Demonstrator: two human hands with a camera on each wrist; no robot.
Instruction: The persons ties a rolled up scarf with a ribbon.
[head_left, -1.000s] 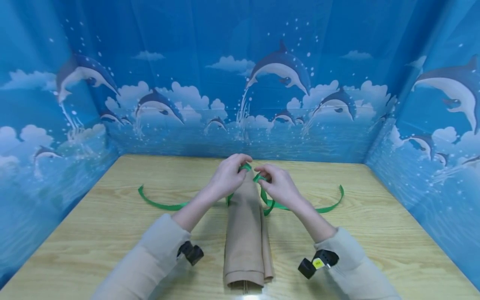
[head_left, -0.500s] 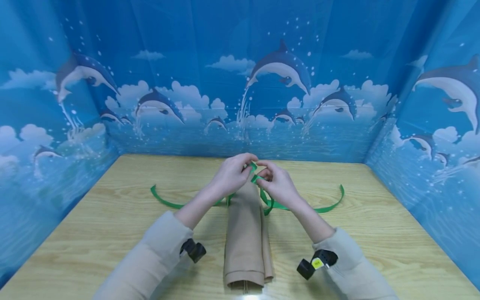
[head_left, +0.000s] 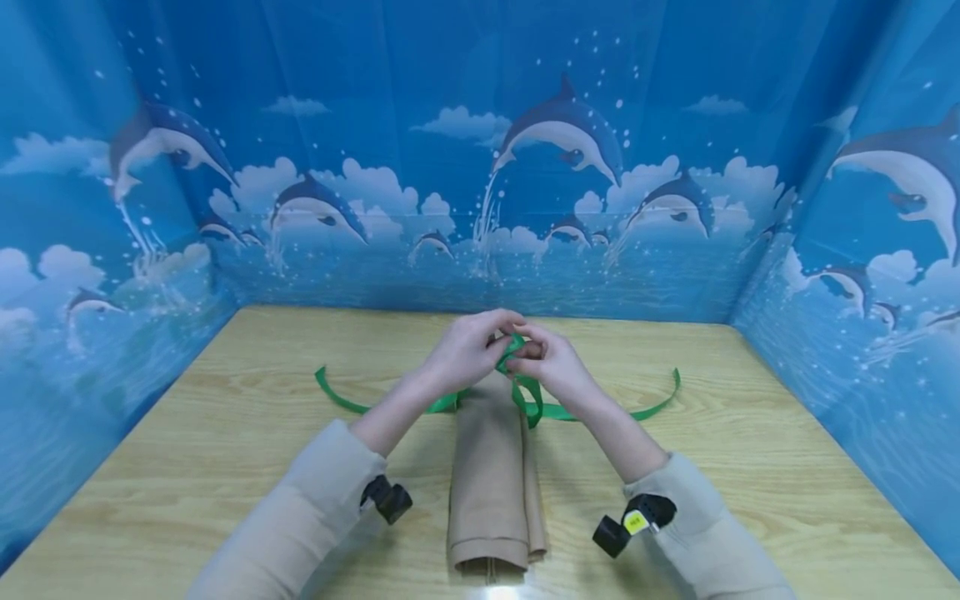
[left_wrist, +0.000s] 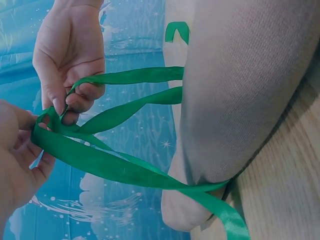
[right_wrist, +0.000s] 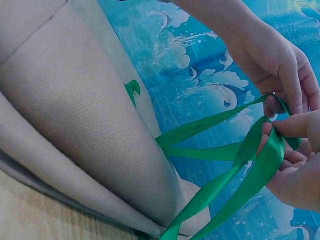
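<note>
On the pale wood-grain desk (head_left: pixel 750 467) I can see a long roll of beige woven cloth (head_left: pixel 487 475) lying midway between the left and right edges, its far end toward the back edge. Over that far end the person's left hand (head_left: pixel 467 350) and right hand (head_left: pixel 551 367) come together, fingers curled in, thumbs nearly closed on fingertips, each pinching a glossy, narrow green ribbon (left_wrist: pixel 105 165). It bends into loops there; its loose tails curve out toward the desk's left and right edges.
</note>
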